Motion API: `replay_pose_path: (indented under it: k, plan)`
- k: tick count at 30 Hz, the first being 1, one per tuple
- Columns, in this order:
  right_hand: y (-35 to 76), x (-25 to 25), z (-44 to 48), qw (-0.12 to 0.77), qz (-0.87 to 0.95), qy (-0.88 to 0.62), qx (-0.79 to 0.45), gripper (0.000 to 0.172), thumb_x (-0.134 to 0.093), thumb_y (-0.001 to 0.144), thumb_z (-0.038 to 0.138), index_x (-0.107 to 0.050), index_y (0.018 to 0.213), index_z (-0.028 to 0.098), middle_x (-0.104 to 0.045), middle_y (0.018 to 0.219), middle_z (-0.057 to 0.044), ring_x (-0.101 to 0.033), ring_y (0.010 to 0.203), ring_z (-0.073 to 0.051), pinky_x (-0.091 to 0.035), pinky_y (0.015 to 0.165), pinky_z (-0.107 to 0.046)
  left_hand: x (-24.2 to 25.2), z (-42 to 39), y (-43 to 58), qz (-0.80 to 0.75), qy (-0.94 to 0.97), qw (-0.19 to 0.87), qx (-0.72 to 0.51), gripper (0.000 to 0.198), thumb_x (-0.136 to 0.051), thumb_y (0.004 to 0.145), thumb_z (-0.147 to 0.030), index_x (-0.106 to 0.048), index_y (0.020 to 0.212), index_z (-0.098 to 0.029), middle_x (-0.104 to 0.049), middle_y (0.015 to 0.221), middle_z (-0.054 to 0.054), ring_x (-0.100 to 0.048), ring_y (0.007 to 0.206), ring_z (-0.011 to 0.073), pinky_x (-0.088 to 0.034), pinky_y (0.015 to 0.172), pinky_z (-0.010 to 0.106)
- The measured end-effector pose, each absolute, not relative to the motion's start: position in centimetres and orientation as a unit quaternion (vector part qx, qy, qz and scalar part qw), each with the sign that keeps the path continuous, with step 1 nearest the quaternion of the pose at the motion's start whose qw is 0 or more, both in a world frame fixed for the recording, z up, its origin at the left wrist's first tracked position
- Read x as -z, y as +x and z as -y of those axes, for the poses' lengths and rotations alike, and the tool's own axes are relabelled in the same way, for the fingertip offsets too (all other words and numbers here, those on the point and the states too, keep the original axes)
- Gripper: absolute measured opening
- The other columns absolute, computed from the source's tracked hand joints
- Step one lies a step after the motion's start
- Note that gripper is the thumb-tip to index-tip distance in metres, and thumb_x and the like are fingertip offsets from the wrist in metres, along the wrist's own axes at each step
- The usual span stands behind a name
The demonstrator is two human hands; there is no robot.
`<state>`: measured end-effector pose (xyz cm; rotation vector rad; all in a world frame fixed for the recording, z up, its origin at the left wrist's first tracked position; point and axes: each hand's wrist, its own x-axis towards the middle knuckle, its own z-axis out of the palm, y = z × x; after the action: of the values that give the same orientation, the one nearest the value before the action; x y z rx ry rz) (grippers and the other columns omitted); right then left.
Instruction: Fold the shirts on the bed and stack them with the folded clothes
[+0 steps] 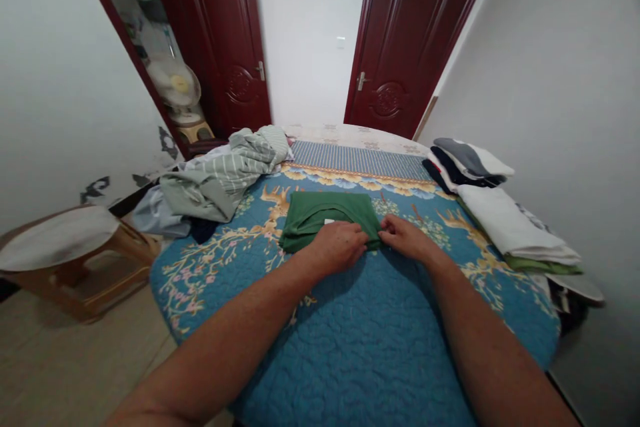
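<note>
A folded green garment point(320, 212) lies in the middle of a blue quilted bed cover point(350, 340). My left hand point(339, 245) rests on its near edge with the fingers curled down onto the cloth. My right hand point(404, 235) pinches the garment's near right corner. The two hands almost touch each other.
A heap of unfolded grey and striped clothes point(220, 177) lies at the bed's left. Folded stacks point(505, 220) sit along the right edge by the wall. A wooden stool point(75, 260) stands left of the bed. Two dark red doors point(405, 40) and a fan point(175, 87) are behind.
</note>
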<state>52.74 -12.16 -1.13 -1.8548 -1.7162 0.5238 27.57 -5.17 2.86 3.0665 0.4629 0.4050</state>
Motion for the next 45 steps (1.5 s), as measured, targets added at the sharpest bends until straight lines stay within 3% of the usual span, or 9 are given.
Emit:
replay_pose_path:
  k: [7, 13, 17, 21, 28, 31, 36, 41, 45]
  plan:
    - [50.4, -0.1, 11.6, 0.378, 0.653, -0.653, 0.061, 0.011, -0.055, 0.096, 0.029, -0.064, 0.094, 0.023, -0.07, 0.096, -0.008, -0.067, 0.097, -0.025, -0.053, 0.092, -0.039, -5.5, 0.3, 22.3, -0.442, 0.872, -0.031, -0.205, 0.033, -0.05, 0.107, -0.031, -0.071, 0.129, -0.019, -0.074, 0.12, 0.013, -0.069, 0.111, 0.0282, -0.054, 0.096, 0.039]
    - [49.0, 2.7, 10.6, 0.326, 0.723, -0.608, 0.041, 0.039, -0.057, 0.101, 0.035, -0.069, 0.135, 0.02, -0.063, 0.146, -0.018, -0.056, 0.141, -0.032, -0.043, 0.123, -0.055, -1.9, -1.9, 19.2, -0.555, 0.825, -0.011, -0.106, 0.046, -0.048, 0.107, -0.041, -0.062, 0.146, -0.019, -0.071, 0.131, 0.018, -0.066, 0.121, 0.0355, -0.053, 0.1, 0.046]
    - [49.7, 4.1, 10.9, 0.255, 0.74, -0.622, -0.004, 0.054, -0.054, 0.103, 0.038, -0.059, 0.154, 0.019, -0.047, 0.166, -0.019, -0.044, 0.155, -0.032, -0.038, 0.128, -0.055, 0.4, -0.9, 18.9, -0.519, 0.85, -0.016, -0.089, 0.056, -0.041, 0.109, -0.043, -0.049, 0.162, -0.026, -0.066, 0.143, 0.017, -0.059, 0.131, 0.0401, -0.051, 0.103, 0.053]
    - [50.2, 4.1, 10.9, 0.244, 0.736, -0.631, 0.004, 0.055, -0.056, 0.102, 0.038, -0.061, 0.154, 0.02, -0.05, 0.165, -0.017, -0.045, 0.155, -0.032, -0.036, 0.129, -0.057, 1.4, -0.3, 18.1, -0.499, 0.862, -0.013, -0.093, 0.058, -0.034, 0.111, -0.044, -0.046, 0.165, -0.025, -0.059, 0.154, 0.016, -0.053, 0.141, 0.0382, -0.048, 0.11, 0.054]
    - [48.4, 2.6, 10.3, 0.339, 0.708, -0.614, 0.085, 0.053, -0.046, 0.108, 0.039, -0.058, 0.156, 0.018, -0.05, 0.165, -0.016, -0.038, 0.159, -0.03, -0.033, 0.131, -0.056, 1.5, -0.2, 17.9, -0.494, 0.867, -0.019, -0.052, 0.068, -0.031, 0.111, -0.049, -0.04, 0.166, -0.01, -0.045, 0.167, 0.023, -0.041, 0.156, 0.0387, -0.033, 0.126, 0.051]
    - [46.7, 2.5, 10.6, 0.269, 0.721, -0.637, 0.046, 0.06, -0.044, 0.11, 0.045, -0.049, 0.164, 0.02, -0.041, 0.172, -0.013, -0.033, 0.162, -0.032, -0.031, 0.131, -0.059, 1.7, 0.7, 18.3, -0.502, 0.864, -0.015, -0.043, 0.075, -0.032, 0.11, -0.054, -0.04, 0.164, -0.002, -0.042, 0.169, 0.027, -0.035, 0.16, 0.0413, -0.032, 0.126, 0.052]
    - [45.8, 3.0, 10.9, 0.167, 0.728, -0.665, -0.004, 0.064, -0.043, 0.11, 0.054, -0.048, 0.165, 0.023, -0.037, 0.175, -0.01, -0.029, 0.163, -0.034, -0.029, 0.131, -0.06, 1.5, 1.6, 17.3, -0.491, 0.868, -0.001, -0.068, 0.075, -0.039, 0.107, -0.061, -0.053, 0.151, -0.002, -0.05, 0.162, 0.029, -0.043, 0.155, 0.0408, -0.035, 0.124, 0.049]
    - [46.5, 3.6, 10.5, 0.208, 0.74, -0.639, 0.013, 0.061, -0.042, 0.111, 0.051, -0.053, 0.161, 0.019, -0.043, 0.171, -0.014, -0.032, 0.162, -0.034, -0.031, 0.131, -0.059, -1.7, -2.9, 16.1, -0.504, 0.843, 0.095, -0.162, 0.058, -0.027, 0.111, -0.05, -0.074, 0.105, -0.017, -0.077, 0.113, 0.016, -0.071, 0.111, 0.0279, -0.05, 0.101, 0.038]
    - [46.6, 4.2, 10.3, 0.242, 0.741, -0.626, 0.031, 0.056, -0.046, 0.11, 0.048, -0.057, 0.158, 0.02, -0.049, 0.167, -0.015, -0.038, 0.16, -0.035, -0.036, 0.129, -0.061, -3.3, -8.0, 17.4, -0.546, 0.807, 0.126, -0.189, 0.035, -0.051, 0.101, -0.039, -0.077, 0.093, -0.017, -0.078, 0.093, 0.01, -0.071, 0.092, 0.0253, -0.051, 0.085, 0.033]
